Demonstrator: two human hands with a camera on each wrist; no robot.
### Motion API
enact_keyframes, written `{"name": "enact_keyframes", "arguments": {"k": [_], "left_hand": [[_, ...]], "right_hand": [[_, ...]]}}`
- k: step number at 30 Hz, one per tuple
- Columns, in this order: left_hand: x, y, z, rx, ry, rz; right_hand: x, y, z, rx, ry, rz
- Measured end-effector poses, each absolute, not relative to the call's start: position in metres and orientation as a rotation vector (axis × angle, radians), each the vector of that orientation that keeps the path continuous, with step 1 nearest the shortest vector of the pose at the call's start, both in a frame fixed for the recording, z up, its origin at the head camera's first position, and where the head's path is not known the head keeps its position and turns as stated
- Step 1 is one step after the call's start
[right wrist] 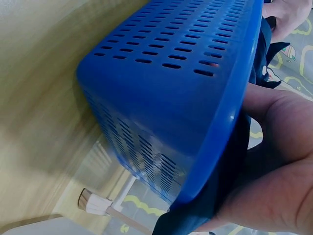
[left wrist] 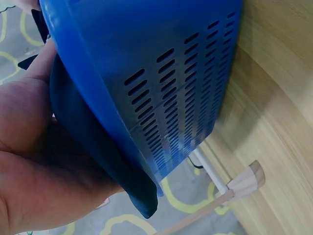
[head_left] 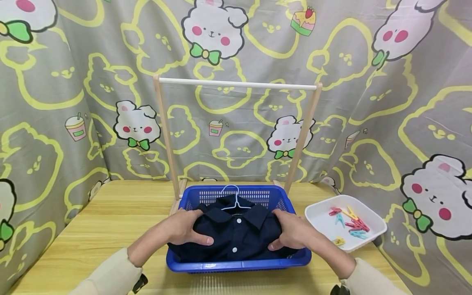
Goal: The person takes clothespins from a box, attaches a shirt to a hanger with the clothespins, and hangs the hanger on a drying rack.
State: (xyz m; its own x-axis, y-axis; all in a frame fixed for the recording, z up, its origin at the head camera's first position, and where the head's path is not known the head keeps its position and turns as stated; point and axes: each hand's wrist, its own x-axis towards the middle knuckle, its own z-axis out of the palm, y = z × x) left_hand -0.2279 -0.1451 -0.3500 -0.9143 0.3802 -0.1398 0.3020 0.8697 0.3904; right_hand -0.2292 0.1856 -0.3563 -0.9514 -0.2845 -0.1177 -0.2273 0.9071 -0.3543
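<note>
A dark navy shirt point(head_left: 252, 239) with white buttons and a collar lies bunched in a blue slotted plastic basket point(head_left: 239, 265). A light-coloured wire hanger point(head_left: 237, 200) sits in its collar, hook upward. My left hand point(head_left: 184, 226) holds the shirt's left side in the head view, thumb on the front, the other fingers mostly hidden by cloth. On the other side my right hand point(head_left: 295, 229) grips it likewise. Both wrist views show dark cloth point(left wrist: 93, 132) between hand and basket rim, draped over the basket's edge.
Behind the basket stands a wooden rack point(head_left: 167, 135) with a white crossbar point(head_left: 236, 83). A white tray point(head_left: 313, 211) holding several coloured clothespins point(head_left: 355, 224) is at the right. Everything stands on a wood-grain table point(head_left: 110, 221), with a patterned curtain point(head_left: 236, 159) around it.
</note>
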Motion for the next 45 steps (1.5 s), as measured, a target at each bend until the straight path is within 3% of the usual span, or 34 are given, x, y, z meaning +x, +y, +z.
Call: {"name": "enact_keyframes", "arguments": {"k": [22,45], "left_hand": [[-0.236,-0.162,-0.353,0.722,2.906,0.995],[-0.245,-0.154,-0.359,0.244,2.995,1.341]], "right_hand": [[-0.225,0.184,-0.362,-0.420,3.083,-0.699],[-0.225,0.188,-0.358,-0.428,3.091,-0.700]]}}
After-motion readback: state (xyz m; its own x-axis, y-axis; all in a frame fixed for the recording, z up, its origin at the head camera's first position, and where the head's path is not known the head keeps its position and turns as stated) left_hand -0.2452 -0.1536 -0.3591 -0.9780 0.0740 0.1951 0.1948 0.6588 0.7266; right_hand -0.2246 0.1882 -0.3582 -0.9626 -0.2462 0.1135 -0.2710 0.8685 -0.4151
